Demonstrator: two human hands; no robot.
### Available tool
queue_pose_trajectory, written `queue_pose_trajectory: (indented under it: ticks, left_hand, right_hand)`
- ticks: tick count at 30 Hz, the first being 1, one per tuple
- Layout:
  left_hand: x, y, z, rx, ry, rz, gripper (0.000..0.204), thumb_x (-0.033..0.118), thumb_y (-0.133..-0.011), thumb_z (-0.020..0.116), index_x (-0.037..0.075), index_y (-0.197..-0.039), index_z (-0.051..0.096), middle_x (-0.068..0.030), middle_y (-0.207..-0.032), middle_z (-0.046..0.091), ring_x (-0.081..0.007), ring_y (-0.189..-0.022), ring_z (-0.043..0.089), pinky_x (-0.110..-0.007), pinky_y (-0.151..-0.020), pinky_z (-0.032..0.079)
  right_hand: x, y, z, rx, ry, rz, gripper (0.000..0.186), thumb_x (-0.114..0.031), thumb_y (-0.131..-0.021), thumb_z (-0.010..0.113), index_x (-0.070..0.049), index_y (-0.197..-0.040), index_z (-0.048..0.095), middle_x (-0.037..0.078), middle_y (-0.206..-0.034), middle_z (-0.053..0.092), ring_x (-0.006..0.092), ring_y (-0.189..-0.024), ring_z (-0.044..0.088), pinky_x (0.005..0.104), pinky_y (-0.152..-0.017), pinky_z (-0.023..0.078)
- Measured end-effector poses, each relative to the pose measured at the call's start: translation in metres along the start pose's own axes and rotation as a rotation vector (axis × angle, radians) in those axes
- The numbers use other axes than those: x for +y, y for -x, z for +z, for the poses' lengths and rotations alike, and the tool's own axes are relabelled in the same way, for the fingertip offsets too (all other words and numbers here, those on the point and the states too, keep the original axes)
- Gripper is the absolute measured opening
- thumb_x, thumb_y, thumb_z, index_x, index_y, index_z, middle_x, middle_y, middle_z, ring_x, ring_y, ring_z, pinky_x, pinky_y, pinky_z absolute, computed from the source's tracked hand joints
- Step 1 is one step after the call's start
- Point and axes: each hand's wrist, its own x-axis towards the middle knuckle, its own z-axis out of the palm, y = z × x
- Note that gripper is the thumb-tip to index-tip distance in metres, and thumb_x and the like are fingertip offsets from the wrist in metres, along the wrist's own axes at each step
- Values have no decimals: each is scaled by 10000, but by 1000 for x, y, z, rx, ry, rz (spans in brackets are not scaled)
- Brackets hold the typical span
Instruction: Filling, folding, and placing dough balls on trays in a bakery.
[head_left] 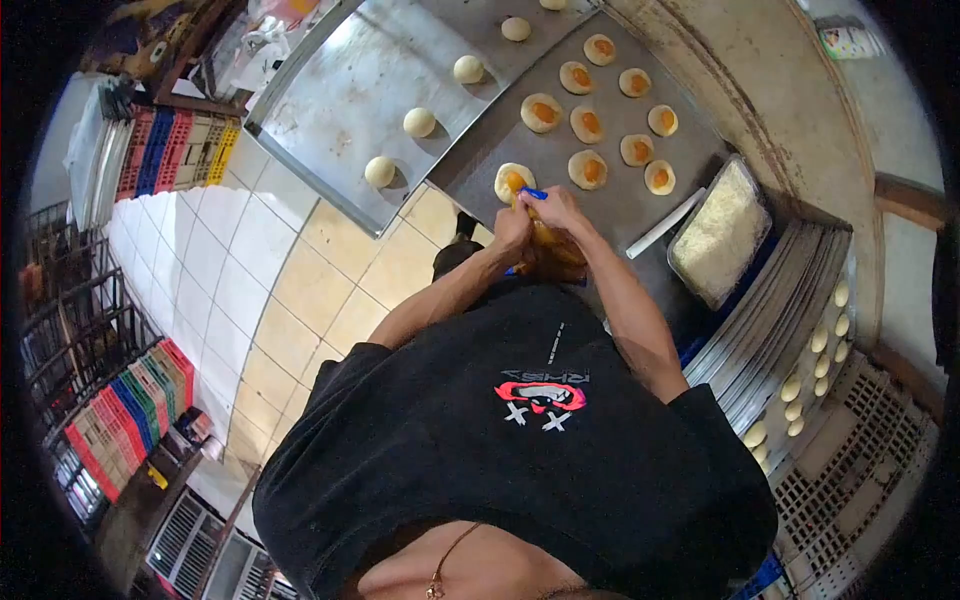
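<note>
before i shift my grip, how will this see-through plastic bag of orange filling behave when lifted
The bag is likely floppy, as it bulges below the right hand. Squeezed, it may ooze: orange filling sits on the round pale dough at its tip.

Both arms extend forward from the torso and converge at the upper centre of the frame. The left forearm (430,298) runs up and to the right; the right forearm (632,318) runs up and to the left. Both elbows are bent. The left hand (512,228) is closed, fingers curled. The right hand (558,208), also closed, is positioned just beside it, slightly higher in the frame.
</note>
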Motion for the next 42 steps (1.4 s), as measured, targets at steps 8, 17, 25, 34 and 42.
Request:
queue_pose_trajectory:
  ticks: [8, 17, 25, 34, 42]
  left_hand:
    - [41, 38, -69, 104, -109, 562, 382, 266, -860, 606, 4, -1137, 592, -148, -803, 639, -233, -751, 629, -389, -676, 494]
    - [24, -18, -91, 281, -609, 959, 382, 85, -792, 618, 88, -1174, 619, -129, -908, 571, -298, -842, 575, -373, -776, 468]
    - [85, 22, -54, -494, 325, 750, 240, 56, -945, 502, 4, -1158, 405, -107, -1092, 558, -178, -1000, 546, -301, -863, 455]
    - [172, 91, -27, -822, 562, 609, 208, 33, -947, 486, 122, -1121, 417, -103, -1199, 514, -288, -1123, 546, -463, -944, 486]
    - [172, 122, -10, -921, 587, 397, 229, 43, -925, 520, 136, -1128, 465, -108, -1203, 556, -280, -1117, 564, -474, -938, 477]
  right_hand:
    - [22, 64, -40, -21, -200, 78, 673, -624, -776, 635, 48, -798, 657, 145, -612, 607, 197, -579, 560, 368, -570, 456]
    - [47, 247, -24, 839, -618, 467, 425, -387, -783, 752, 6, -934, 689, 119, -787, 688, 131, -716, 615, 316, -683, 498]
    - [112, 302, -2, 1444, -602, 590, 343, -274, -754, 796, 34, -841, 672, 78, -697, 667, 89, -615, 575, 292, -575, 479]
    - [184, 290, 19, 1582, 273, 743, 311, -69, -655, 751, -41, -942, 633, 120, -876, 617, 323, -880, 569, 433, -811, 464]
    - [175, 261, 29, 1535, 311, 1182, 505, -74, -727, 661, -110, -1218, 549, 94, -1231, 493, 329, -1112, 438, 466, -924, 343]
